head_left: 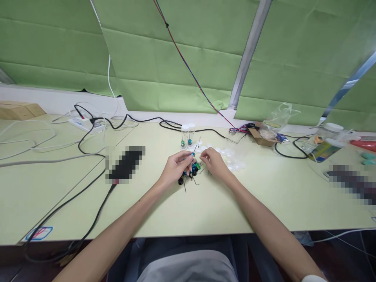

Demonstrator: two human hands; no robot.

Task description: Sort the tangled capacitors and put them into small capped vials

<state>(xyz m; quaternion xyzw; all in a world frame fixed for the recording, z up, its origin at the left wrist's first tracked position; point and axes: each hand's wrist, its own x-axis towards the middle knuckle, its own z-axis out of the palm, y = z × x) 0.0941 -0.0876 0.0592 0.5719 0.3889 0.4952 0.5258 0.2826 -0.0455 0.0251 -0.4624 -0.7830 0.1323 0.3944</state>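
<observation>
My left hand (178, 164) is closed on a small blue-headed piece with a thin metal shaft (193, 154), the shaft pointing up. Just to its right, my right hand (216, 161) has its thumb and fingers pinched together; whatever may be between them is too small to make out. Below the hands lies a pile of small blue, green and black pieces with thin metal shafts (194, 169), partly hidden by my left fingers. Behind it stand two clear white-capped tubes, one with a green piece (183, 143) and one with a blue piece (189, 141) inside.
White round caps (235, 162) and clear tubes (239, 143) lie right of my hands. A blurred black object (126, 164) with a cable is at left. Black cables (147, 118) run along the back. A cardboard box (261, 138) and a jar (326, 150) stand at right.
</observation>
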